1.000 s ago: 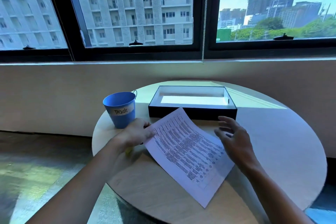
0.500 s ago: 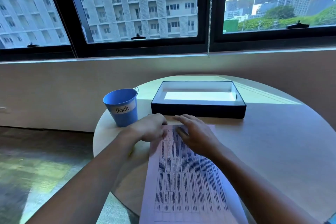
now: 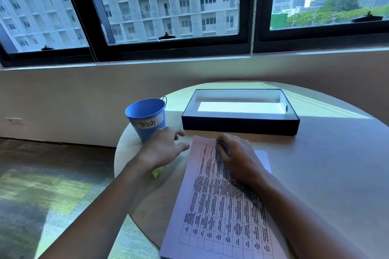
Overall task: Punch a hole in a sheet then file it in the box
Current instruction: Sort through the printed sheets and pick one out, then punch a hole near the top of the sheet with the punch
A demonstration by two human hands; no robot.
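Observation:
A printed sheet (image 3: 221, 206) with a table of text lies lengthwise on the round wooden table (image 3: 326, 174), its near end reaching the bottom of the view. My right hand (image 3: 237, 157) rests on the sheet's far end, fingers bent down at the top edge. My left hand (image 3: 164, 147) is just left of the sheet, fingers spread and holding nothing. A small yellow-green object (image 3: 157, 172) peeks out from under its wrist, mostly hidden. The black box (image 3: 240, 126) with a white inside stands open beyond the sheet.
A blue bucket labelled "Trash" (image 3: 145, 120) stands at the table's left edge, close behind my left hand. The table's left rim drops to the floor. A wall and a window sill lie behind the table.
The sheet was turned from a slant to lie lengthwise toward me. My right hand came down onto its far end. My left hand let go of it and slid off to the left.

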